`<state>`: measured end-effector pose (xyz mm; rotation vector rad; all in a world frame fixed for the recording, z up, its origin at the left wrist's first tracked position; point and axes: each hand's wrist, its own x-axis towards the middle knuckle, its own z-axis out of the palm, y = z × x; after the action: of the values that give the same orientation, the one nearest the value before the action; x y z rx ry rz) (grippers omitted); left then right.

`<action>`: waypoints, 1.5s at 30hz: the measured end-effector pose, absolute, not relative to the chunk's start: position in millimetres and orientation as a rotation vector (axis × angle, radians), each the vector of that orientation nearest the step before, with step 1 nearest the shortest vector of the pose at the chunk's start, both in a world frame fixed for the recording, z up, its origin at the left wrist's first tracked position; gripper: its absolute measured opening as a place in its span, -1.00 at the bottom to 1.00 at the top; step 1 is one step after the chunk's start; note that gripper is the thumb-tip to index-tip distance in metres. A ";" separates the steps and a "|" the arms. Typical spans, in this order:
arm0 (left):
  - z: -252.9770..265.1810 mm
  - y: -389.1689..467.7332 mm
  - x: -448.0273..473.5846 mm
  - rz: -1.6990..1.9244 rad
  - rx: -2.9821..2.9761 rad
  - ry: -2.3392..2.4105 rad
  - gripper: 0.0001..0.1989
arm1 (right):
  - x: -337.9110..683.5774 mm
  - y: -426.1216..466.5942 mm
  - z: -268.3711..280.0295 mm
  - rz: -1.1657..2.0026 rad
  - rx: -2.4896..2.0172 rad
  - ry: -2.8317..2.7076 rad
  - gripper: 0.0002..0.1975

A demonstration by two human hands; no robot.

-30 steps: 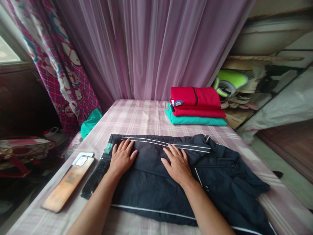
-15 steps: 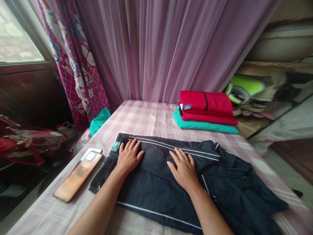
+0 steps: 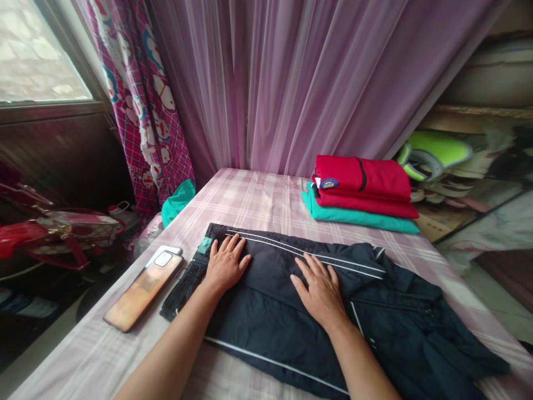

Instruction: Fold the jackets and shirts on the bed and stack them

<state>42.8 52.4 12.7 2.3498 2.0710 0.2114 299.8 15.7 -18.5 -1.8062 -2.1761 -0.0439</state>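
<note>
Dark navy trousers (image 3: pixel 275 316) with white piping lie across the front of the table, their gathered waistband at the left. My left hand (image 3: pixel 227 264) rests flat on them near the waistband, fingers spread beside a small teal patch (image 3: pixel 205 245). Farther right, my right hand (image 3: pixel 318 286) also lies flat on the cloth, its fingertips by the double white stripe. Neither hand grips the fabric. To the right, the dark cloth is bunched and creased, with a zip line showing.
A phone (image 3: pixel 144 291) lies on the checked tablecloth (image 3: pixel 258 194) at the left. Folded red clothing (image 3: pixel 375 183) sits on folded teal cloth (image 3: pixel 362 216) at the back right. Purple curtains (image 3: pixel 283 83) hang behind the table. A lime-green visor (image 3: pixel 445 149) is on the shelf at right.
The view has shifted slightly, so the table and everything on it appear a little farther right. Both hands keep the same flat place on the trousers.
</note>
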 end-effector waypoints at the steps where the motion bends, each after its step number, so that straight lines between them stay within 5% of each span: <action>1: 12.7 52.2 42.9 0.214 2.350 2.069 -0.46 | 301.3 16.3 -20.5 -0.038 -1.797 -2.186 -0.55; 45: 12.4 52.7 42.8 0.227 2.357 2.053 -0.45 | 296.3 12.8 -14.2 -0.052 -1.840 -2.164 -0.55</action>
<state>42.8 52.7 12.4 2.3568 2.0528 0.2266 296.3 12.8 -14.2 -1.8402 -2.1638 -0.0520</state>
